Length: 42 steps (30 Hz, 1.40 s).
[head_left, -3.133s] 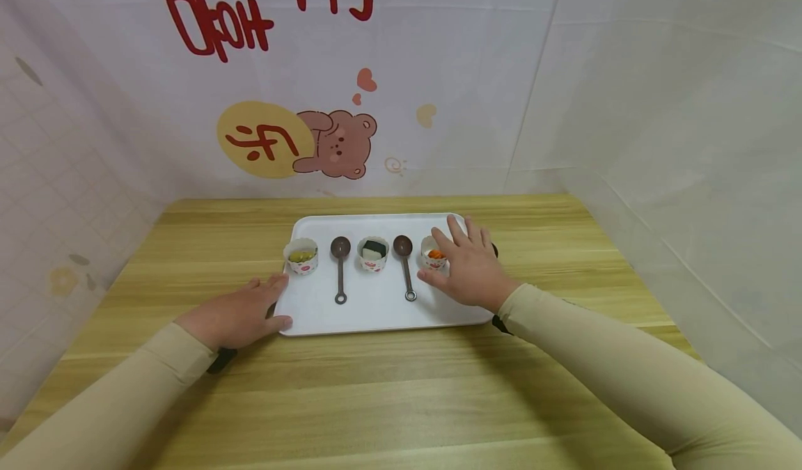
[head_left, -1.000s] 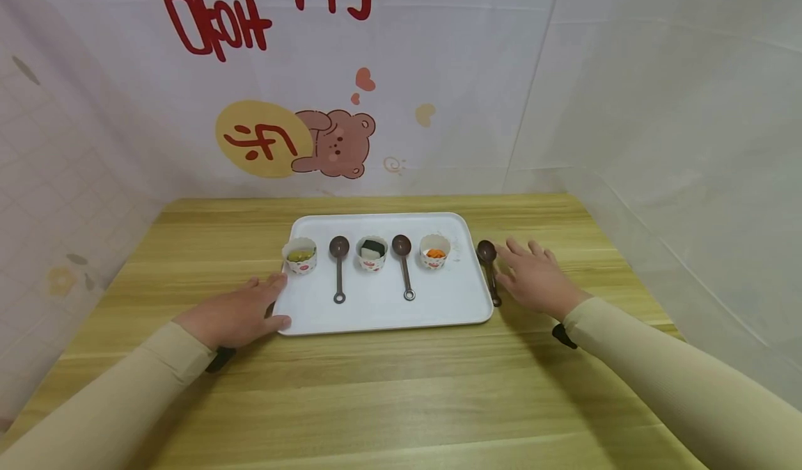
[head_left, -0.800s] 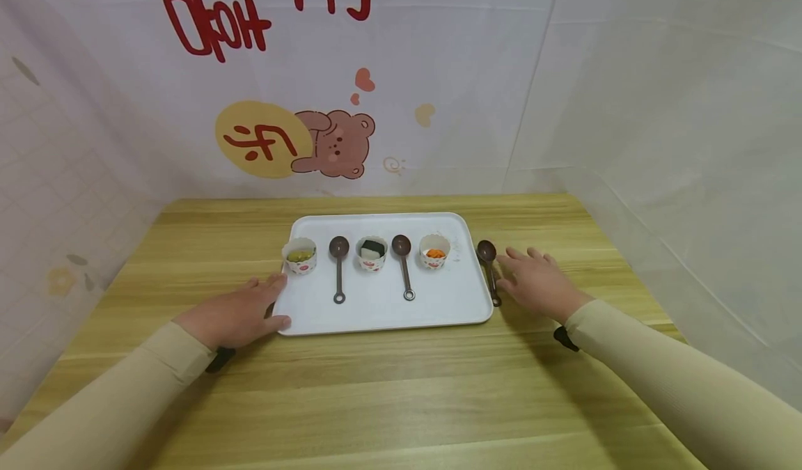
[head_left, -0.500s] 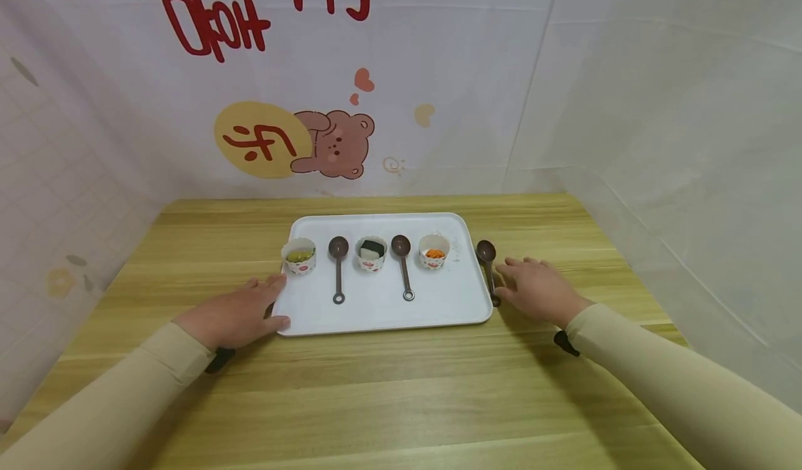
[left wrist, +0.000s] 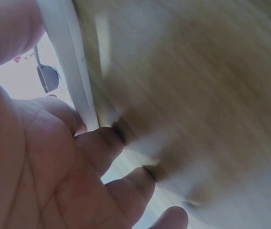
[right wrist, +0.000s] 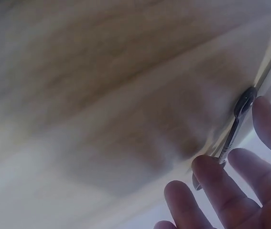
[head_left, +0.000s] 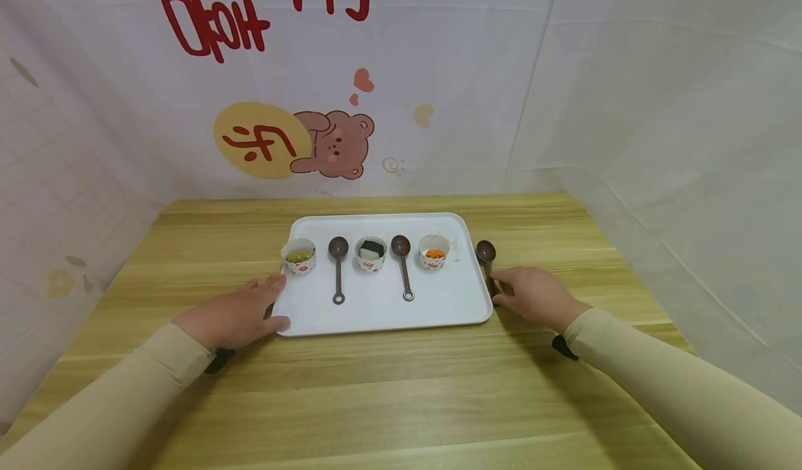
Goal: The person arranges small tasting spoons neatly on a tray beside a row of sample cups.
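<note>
My left hand (head_left: 241, 313) rests at the left edge of a white tray (head_left: 376, 313), its thumb over the rim and other fingers along the side. Beyond the tray's right edge, a brown measuring spoon (head_left: 486, 251) lies on the table. My right hand (head_left: 535, 296) is at its handle, index finger and thumb on either side; the right wrist view shows the fingers (right wrist: 221, 186) relaxed round the spoon (right wrist: 231, 136), without a plain grip. On the tray stand paper cups holding yellow-green pieces (head_left: 301, 255), a dark-and-white piece (head_left: 371, 250) and orange pieces (head_left: 434, 253).
Two more brown spoons lie on the tray, one left (head_left: 339, 268) and one right (head_left: 404, 264) of the middle cup. The wooden table (head_left: 376, 400) runs back to a white printed cloth (head_left: 470, 73), with cloth at both sides.
The right hand has left the orange-filled cup for the spoon right of the tray, then drawn toward its handle, fingers lowering. The left hand has stayed at the tray's edge.
</note>
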Each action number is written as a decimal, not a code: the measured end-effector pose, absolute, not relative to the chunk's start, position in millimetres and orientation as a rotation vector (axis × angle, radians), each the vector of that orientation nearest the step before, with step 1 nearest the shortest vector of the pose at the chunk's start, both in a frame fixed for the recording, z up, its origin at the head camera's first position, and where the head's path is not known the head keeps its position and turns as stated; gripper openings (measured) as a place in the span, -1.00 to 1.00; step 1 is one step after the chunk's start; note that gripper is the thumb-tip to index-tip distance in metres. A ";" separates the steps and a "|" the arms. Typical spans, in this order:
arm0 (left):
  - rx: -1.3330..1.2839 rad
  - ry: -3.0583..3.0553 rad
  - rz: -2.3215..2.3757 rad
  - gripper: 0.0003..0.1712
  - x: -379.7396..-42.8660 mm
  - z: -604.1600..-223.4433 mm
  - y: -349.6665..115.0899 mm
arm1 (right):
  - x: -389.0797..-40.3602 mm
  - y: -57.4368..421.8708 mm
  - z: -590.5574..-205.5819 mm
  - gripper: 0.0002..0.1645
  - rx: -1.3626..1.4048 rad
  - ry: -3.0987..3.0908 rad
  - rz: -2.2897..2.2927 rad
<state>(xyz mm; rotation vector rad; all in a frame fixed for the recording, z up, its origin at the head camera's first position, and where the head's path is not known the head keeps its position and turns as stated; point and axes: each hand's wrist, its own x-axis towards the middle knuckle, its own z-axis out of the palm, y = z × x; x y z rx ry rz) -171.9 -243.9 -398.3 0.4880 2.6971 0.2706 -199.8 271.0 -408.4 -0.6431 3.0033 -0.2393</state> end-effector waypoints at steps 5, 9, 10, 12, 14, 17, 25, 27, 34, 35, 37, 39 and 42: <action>0.489 2.699 0.268 0.08 -172.1 -399.0 -243.8 | -200.3 270.8 -409.8 -0.49 -0.647 2.983 -0.242; 0.490 2.698 0.261 0.08 -170.9 -397.6 -244.0 | -200.9 272.2 -409.6 -0.48 -0.644 2.970 -0.222; 0.489 2.698 0.261 0.09 -170.5 -397.0 -243.9 | -200.8 272.5 -409.0 -0.48 -0.640 2.967 -0.217; 0.492 2.697 0.261 0.09 -169.9 -396.3 -243.9 | -200.9 273.2 -408.1 -0.47 -0.633 2.958 -0.204; 0.495 2.697 0.259 0.10 -169.7 -396.5 -244.1 | -200.7 273.5 -406.6 -0.47 -0.638 2.956 -0.192; 0.494 2.697 0.259 0.08 -170.1 -397.1 -244.4 | -200.0 273.1 -404.8 -0.48 -0.626 2.954 -0.194; 0.488 2.697 0.263 0.08 -170.9 -398.3 -243.7 | -198.4 270.8 -403.3 -0.52 -0.602 2.949 -0.211; 0.486 2.698 0.261 0.08 -170.6 -398.0 -243.4 | -198.7 270.5 -403.7 -0.54 -0.593 2.945 -0.220; 0.485 2.704 0.253 0.08 -170.2 -397.3 -242.7 | -200.2 271.3 -405.7 -0.50 -0.544 2.941 -0.255; 0.486 2.705 0.252 0.08 -170.3 -397.5 -242.6 | -200.2 271.3 -405.8 -0.48 -0.536 2.942 -0.257; 0.487 2.706 0.250 0.07 -170.5 -397.9 -242.6 | -200.5 271.5 -406.4 -0.45 -0.519 2.943 -0.263; 0.486 2.704 0.251 0.07 -170.7 -398.2 -242.6 | -200.5 271.7 -406.5 -0.43 -0.498 2.937 -0.279; 0.482 2.699 0.252 0.08 -170.9 -398.2 -242.4 | -201.1 272.1 -407.0 -0.41 -0.457 2.924 -0.303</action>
